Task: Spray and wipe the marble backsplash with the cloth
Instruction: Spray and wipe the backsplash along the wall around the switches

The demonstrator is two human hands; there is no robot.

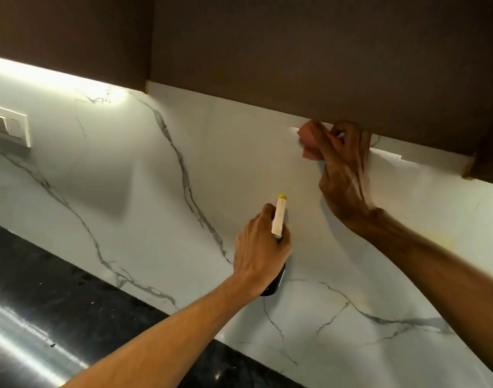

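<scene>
The white marble backsplash (161,197) with grey veins fills the middle of the head view. My right hand (344,177) presses a small pink cloth (308,138) against the marble just under the dark upper cabinet; most of the cloth is hidden by the fingers. Lower and to the left, my left hand (260,250) grips a spray bottle (278,217) with a cream head and yellow nozzle pointing up at the wall. Only the dark base of the bottle shows below the palm.
Dark brown upper cabinets (295,51) overhang the backsplash, with a light strip glowing under them at the left. A white switch plate (9,127) sits on the wall at the far left. A black stone counter (80,301) and a steel sink surface (18,343) lie below.
</scene>
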